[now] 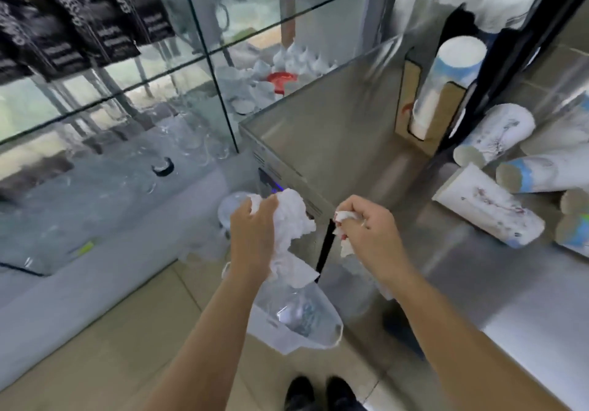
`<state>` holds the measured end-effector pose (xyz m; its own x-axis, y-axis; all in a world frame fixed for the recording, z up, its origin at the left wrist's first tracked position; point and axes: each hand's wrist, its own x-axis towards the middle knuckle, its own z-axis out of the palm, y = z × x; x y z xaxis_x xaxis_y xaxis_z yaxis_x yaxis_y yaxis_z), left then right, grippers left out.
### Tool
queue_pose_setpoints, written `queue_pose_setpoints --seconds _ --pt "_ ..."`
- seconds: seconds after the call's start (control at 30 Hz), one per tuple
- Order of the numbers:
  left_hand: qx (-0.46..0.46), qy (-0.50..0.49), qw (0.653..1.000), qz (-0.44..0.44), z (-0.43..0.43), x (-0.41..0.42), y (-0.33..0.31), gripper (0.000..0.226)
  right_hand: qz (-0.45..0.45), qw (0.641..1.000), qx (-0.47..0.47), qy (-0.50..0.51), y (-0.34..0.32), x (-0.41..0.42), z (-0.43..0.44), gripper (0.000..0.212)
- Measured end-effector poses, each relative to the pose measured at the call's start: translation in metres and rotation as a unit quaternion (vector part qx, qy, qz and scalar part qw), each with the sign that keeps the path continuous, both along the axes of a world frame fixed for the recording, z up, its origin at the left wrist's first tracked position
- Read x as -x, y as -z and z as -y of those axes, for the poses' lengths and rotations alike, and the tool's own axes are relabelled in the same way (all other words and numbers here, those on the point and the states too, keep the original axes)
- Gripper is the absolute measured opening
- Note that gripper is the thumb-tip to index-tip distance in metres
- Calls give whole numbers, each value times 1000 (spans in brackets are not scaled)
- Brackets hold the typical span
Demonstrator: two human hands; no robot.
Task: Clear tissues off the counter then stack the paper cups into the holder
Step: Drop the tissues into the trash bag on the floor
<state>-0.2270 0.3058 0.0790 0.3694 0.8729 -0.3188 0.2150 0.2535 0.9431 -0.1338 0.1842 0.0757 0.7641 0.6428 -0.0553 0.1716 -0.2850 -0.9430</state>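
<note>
My left hand grips a big crumpled wad of white tissue in front of the steel counter's corner. My right hand is closed on a smaller tissue scrap with red marks. Both hands hover over a clear plastic-lined bin on the floor. Several paper cups lie on their sides on the steel counter at the right. A cup holder with a stack of cups stands upright at the back of the counter.
A glass display case with glassware and white dishes fills the left and back. A steel unit sits beside it. Black packets hang at upper left. My shoes stand on the tiled floor below.
</note>
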Motion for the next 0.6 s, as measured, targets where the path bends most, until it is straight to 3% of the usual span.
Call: queue_pose_setpoints --seconds 0.27,0.5,0.6 --pt "2 -71 997 -20 -38 36 113 37 4 999 36 -38 95 10 -61 24" --pt "-56 -166 981 -84 -55 15 305 35 114 993 6 25 290 13 -95 22" --pt "-106 -151 978 -100 -54 3 401 34 113 991 63 36 386 13 -98 29"
